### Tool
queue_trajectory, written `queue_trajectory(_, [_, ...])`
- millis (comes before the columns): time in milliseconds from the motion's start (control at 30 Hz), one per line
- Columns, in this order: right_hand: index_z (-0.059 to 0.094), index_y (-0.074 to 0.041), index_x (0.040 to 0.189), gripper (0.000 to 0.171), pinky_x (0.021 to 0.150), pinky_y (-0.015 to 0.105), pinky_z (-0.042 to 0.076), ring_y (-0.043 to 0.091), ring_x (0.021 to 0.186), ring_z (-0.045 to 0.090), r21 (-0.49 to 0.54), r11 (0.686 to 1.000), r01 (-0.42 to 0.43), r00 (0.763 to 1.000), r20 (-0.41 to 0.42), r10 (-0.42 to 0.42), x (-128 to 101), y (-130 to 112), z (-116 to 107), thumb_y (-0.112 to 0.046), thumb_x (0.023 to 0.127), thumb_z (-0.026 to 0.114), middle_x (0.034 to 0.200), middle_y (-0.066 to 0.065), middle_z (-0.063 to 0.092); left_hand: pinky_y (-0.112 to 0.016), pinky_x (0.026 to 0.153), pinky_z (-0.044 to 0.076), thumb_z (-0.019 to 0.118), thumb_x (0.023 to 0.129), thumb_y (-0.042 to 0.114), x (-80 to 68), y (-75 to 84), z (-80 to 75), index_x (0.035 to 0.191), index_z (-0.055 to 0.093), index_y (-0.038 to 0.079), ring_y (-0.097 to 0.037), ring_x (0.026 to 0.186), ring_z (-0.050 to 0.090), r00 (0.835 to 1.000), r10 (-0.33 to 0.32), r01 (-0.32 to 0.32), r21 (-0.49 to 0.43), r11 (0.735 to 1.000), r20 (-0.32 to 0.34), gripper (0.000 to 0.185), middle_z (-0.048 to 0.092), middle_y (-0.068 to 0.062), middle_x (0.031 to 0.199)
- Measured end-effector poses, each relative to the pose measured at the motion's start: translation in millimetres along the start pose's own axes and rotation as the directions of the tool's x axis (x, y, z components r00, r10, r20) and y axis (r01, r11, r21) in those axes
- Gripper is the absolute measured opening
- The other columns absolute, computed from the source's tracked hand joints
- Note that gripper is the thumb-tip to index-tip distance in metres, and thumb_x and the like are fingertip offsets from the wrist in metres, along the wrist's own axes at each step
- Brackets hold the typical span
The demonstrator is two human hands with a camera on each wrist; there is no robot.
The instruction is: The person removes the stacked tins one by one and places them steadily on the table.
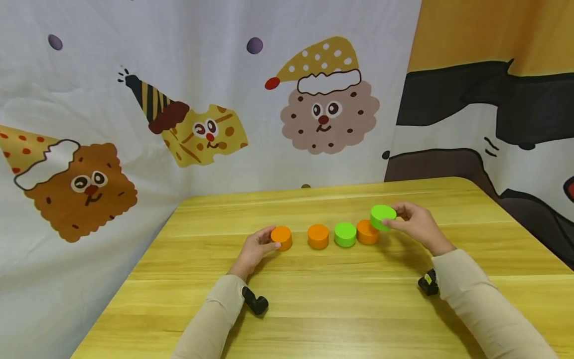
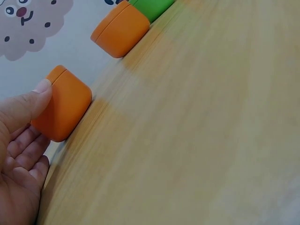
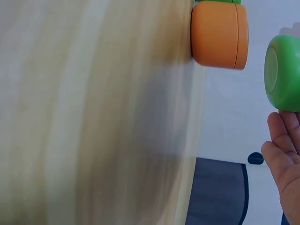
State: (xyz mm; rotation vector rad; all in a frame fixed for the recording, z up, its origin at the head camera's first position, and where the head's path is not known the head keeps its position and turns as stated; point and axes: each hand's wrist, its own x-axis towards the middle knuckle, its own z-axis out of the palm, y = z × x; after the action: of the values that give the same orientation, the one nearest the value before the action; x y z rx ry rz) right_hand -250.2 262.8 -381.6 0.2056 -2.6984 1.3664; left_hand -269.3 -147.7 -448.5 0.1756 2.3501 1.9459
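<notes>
A row of round blocks lies across the wooden table (image 1: 323,299): orange (image 1: 282,238), orange (image 1: 318,236), green (image 1: 345,234), orange (image 1: 366,232). My left hand (image 1: 256,248) grips the leftmost orange block (image 2: 63,103), thumb on its top edge. My right hand (image 1: 414,224) holds a second green block (image 1: 382,217) lifted and tilted, just above and right of the rightmost orange block (image 3: 219,33). The right wrist view shows this green block (image 3: 282,72) held off the tabletop by the fingers.
A cartoon-printed cloth (image 1: 202,114) hangs behind and to the left of the table. The table's far edge runs close behind the blocks. Bare wood lies between the blocks and my forearms.
</notes>
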Motion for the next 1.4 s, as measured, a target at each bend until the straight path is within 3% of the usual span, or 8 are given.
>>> queue_trajectory(467, [0.053, 0.002, 0.12, 0.063, 0.085, 0.048, 0.043, 0.035, 0.105, 0.051, -0.04, 0.999, -0.023, 1.0, -0.015, 0.022, -7, 10, -9, -0.044, 0.081, 0.068, 0.115, 0.021, 0.056, -0.04, 0.098, 0.043, 0.068, 0.082, 0.005, -1.4, 2.3, -0.5, 0.134, 0.048, 0.003, -0.03, 0.119, 0.05, 1.0, 0.008, -0.008, -0.014, 1.0, 0.007, 0.056, 0.055, -0.016, 0.129])
queue_trajectory(700, [0.055, 0.001, 0.118, 0.061, 0.074, 0.03, 0.045, 0.029, 0.097, 0.053, -0.082, 0.996, -0.027, 0.999, -0.03, 0.024, -7, 15, -10, -0.045, 0.081, 0.068, 0.112, 0.019, 0.058, -0.038, 0.096, 0.045, 0.069, 0.081, 0.004, 0.4, 2.2, -1.0, 0.133, 0.049, 0.004, -0.029, 0.118, 0.052, 1.0, 0.0, 0.0, -0.01, 1.0, -0.002, 0.056, 0.056, -0.015, 0.128])
queue_trajectory(833, [0.056, 0.001, 0.117, 0.06, 0.071, 0.025, 0.046, 0.028, 0.096, 0.054, -0.101, 0.995, -0.026, 0.999, -0.026, 0.023, -8, 21, -9, -0.046, 0.081, 0.067, 0.111, 0.019, 0.059, -0.039, 0.097, 0.044, 0.069, 0.081, 0.003, 0.5, 1.7, -1.0, 0.134, 0.049, 0.004, -0.029, 0.119, 0.051, 1.0, -0.007, 0.007, -0.012, 1.0, 0.001, 0.056, 0.055, -0.015, 0.129])
queue_trajectory(1400, [0.053, 0.005, 0.12, 0.067, 0.075, 0.032, 0.048, 0.03, 0.097, 0.056, -0.132, 0.988, -0.084, 0.996, 0.003, 0.085, -7, 33, -3, -0.047, 0.08, 0.068, 0.111, 0.022, 0.059, -0.039, 0.099, 0.043, 0.068, 0.082, 0.003, -1.3, 0.7, -0.2, 0.135, 0.047, 0.002, -0.03, 0.121, 0.049, 1.0, 0.008, -0.008, -0.029, 1.0, 0.009, 0.057, 0.054, -0.016, 0.13])
